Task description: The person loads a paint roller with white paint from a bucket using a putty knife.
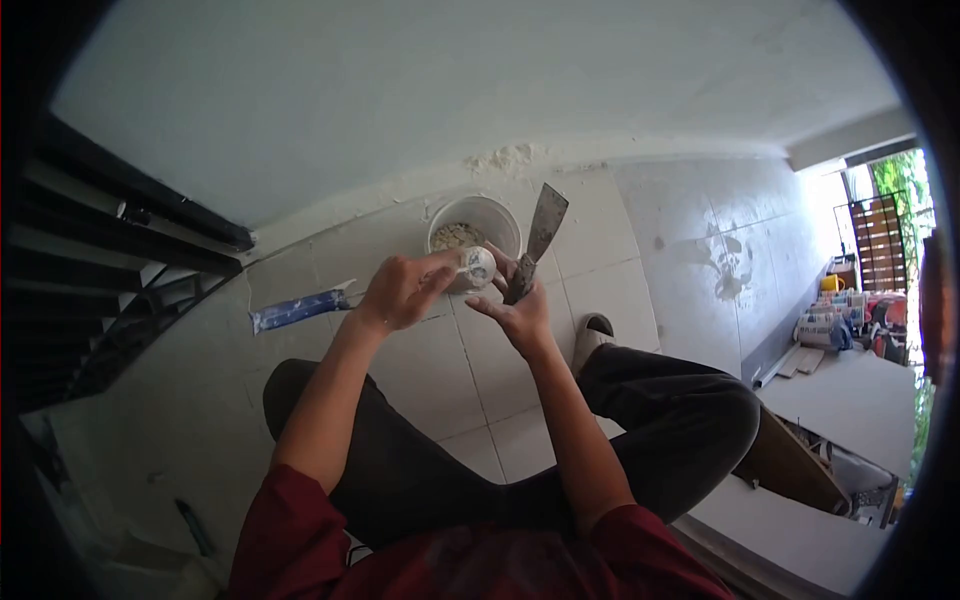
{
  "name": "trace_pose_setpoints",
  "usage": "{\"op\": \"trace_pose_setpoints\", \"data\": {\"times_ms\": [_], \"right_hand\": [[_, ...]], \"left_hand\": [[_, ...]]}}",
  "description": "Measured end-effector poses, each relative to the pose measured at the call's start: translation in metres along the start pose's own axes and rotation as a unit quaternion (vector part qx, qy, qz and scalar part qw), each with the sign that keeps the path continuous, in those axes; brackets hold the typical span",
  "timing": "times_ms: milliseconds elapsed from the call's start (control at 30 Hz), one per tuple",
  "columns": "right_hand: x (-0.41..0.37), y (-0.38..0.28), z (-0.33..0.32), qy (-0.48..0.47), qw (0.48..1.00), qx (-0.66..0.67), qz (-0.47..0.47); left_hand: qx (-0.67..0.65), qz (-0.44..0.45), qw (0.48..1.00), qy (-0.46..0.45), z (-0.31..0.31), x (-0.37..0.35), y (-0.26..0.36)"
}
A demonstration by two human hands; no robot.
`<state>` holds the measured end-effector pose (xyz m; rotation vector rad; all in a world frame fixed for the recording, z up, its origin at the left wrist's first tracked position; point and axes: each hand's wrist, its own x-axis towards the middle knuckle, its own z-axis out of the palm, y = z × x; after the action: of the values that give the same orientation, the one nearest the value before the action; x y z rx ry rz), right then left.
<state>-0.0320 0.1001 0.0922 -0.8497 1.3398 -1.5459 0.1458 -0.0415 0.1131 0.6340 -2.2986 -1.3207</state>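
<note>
A small white cup (477, 266) with grey residue inside is between my two hands. My left hand (402, 290) has its fingers closed at the cup's left side and rim. Held in my right hand (524, 312) is a putty knife (545, 225), its stained metal blade pointing up and away from me. The thumb and fingertips of that hand come close to the cup's right side. Just beyond the hands stands a white bucket (514, 222) with pale, crumbly material (456, 236) at its bottom.
A blue, white-smeared strip-like item (297, 311) lies on the tiles at left. White crumbs (505, 157) lie along the wall's base. Black metal railings (75, 240) stand at left. Bags (825, 325) and boards (850, 390) are at right, near a wooden gate (876, 240).
</note>
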Motion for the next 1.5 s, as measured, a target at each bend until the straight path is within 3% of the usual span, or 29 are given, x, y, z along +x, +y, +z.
{"op": "trace_pose_setpoints", "data": {"times_ms": [100,167,200,267,300,367,400,467,600,667,833,933,1000,1100,1133,1233,1267,1400,1467,1500], "right_hand": [[-0.002,-0.004,0.005,0.011,0.997,-0.081,-0.009],[-0.004,-0.011,0.011,0.045,0.997,-0.068,0.005],[-0.005,-0.014,0.013,0.074,0.995,-0.059,0.019],[-0.006,-0.015,0.013,0.101,0.994,-0.052,0.003],[-0.006,-0.017,0.014,0.125,0.991,-0.046,-0.013],[-0.008,-0.024,0.012,0.159,0.984,-0.081,-0.005],[-0.011,-0.027,0.01,0.188,0.975,-0.118,0.008],[-0.013,-0.021,0.003,0.19,0.975,-0.112,0.003],[-0.015,-0.02,-0.001,0.182,0.979,-0.083,-0.034],[-0.015,-0.023,-0.003,0.168,0.98,-0.091,-0.05],[-0.022,-0.047,-0.003,0.107,0.985,-0.103,-0.09],[-0.027,-0.074,-0.001,0.062,0.975,-0.205,-0.066],[-0.033,-0.086,0.003,0.028,0.987,-0.137,-0.081],[-0.042,-0.12,0.011,-0.009,0.98,-0.166,-0.107],[-0.046,-0.125,0.018,0.023,0.99,-0.093,-0.107],[-0.051,-0.141,0.021,0.044,0.984,-0.045,-0.165],[-0.055,-0.151,0.025,0.043,0.989,0.028,-0.141],[-0.05,-0.158,0.027,0.019,0.963,0.171,-0.208],[-0.048,-0.157,0.033,0.051,0.955,0.21,-0.203],[-0.047,-0.157,0.036,0.086,0.945,0.25,-0.194]], "left_hand": [[-0.08,0.029,0.996,-0.022,0.007,-0.008,0.0],[-0.218,0.042,0.975,-0.007,0.01,-0.008,0.001],[-0.217,0.044,0.975,-0.012,0.009,-0.006,0.007],[-0.082,-0.13,0.987,-0.044,0.003,-0.002,0.024],[-0.079,-0.126,0.988,-0.047,0.006,-0.002,0.025],[0.096,0.003,0.992,0.086,0.012,-0.004,0.025],[0.096,0.008,0.992,0.083,0.008,-0.003,0.024],[0.224,0.114,0.954,0.162,-0.005,-0.003,0.017],[0.192,0.069,0.955,0.217,-0.023,-0.006,-0.006],[0.167,-0.001,0.964,0.206,-0.023,-0.009,-0.019],[0.187,-0.026,0.965,0.184,-0.014,-0.015,-0.029],[0.204,-0.029,0.967,0.146,-0.009,-0.013,-0.035],[0.215,-0.041,0.969,0.118,-0.002,-0.017,-0.042],[0.239,-0.034,0.966,0.091,0.006,-0.018,-0.047],[0.24,-0.038,0.968,0.062,0.009,-0.019,-0.046],[0.233,-0.021,0.972,0.021,0.014,-0.017,-0.041],[0.223,-0.005,0.975,0.008,0.015,-0.018,-0.04],[0.284,0.001,0.957,0.054,0.027,-0.021,-0.021],[0.266,0.096,0.951,0.121,0.042,-0.014,-0.04],[0.268,0.1,0.95,0.123,0.054,-0.004,-0.058]]}}
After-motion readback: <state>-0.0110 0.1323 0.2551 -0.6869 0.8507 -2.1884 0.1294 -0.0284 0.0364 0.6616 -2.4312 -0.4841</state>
